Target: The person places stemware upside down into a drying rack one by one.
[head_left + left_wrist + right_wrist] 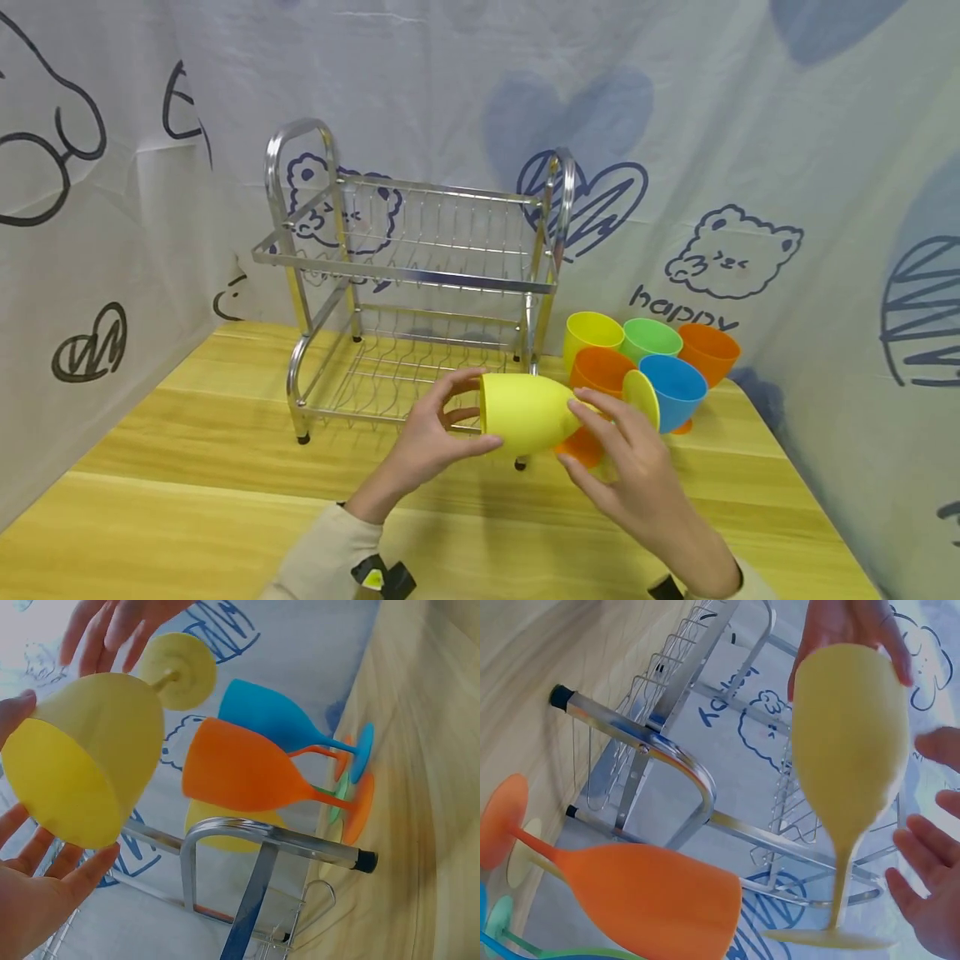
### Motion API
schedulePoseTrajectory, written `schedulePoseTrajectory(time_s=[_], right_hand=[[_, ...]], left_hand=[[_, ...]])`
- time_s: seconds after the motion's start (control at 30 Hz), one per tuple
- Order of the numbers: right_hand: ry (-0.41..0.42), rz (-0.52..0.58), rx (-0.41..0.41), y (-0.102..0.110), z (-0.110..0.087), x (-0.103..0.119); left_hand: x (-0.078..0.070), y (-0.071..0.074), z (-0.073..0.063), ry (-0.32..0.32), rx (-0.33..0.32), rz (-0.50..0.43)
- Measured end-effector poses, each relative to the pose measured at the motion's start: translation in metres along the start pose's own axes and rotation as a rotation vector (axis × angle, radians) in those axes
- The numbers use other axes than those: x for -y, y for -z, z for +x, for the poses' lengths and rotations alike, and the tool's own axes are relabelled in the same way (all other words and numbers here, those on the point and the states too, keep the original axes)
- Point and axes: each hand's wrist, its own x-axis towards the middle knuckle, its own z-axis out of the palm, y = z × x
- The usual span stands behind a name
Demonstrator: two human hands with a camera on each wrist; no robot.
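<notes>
A yellow plastic goblet (528, 412) lies sideways in the air before the dish rack, its mouth toward the left and its round foot toward the right. My left hand (431, 433) grips the bowl near the rim, thumb on one side and fingers on the other. Beside the stem is my right hand (633, 467), its fingers loosely bent; the right wrist view shows this hand (930, 877) apart from the goblet. Behind it stand upright goblets: an orange one (600, 367), a blue one (675, 392), a green one (651, 337), a yellow one (592, 332) and another orange one (708, 350).
A two-tier chrome dish rack (412, 273) stands at the back of the wooden table (187, 500), left of the goblets. White cloth (450, 67) with blue drawings hangs behind and at both sides.
</notes>
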Motion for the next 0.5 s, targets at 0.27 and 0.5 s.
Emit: schedulePoseTrajectory(time_s=[0.27, 0.5], right_hand=[[-0.202, 0.159, -0.086, -0.0014, -0.0072, 0.0091], [-0.881, 0.789, 0.108, 0.0041, 0.0001, 0.0077]], left_hand=[[-0.0023, 0.0056, 0.0026, 0.102, -0.072, -0.245], [-0.0058, 0.0009, 0.0014, 0.096, -0.063, -0.353]])
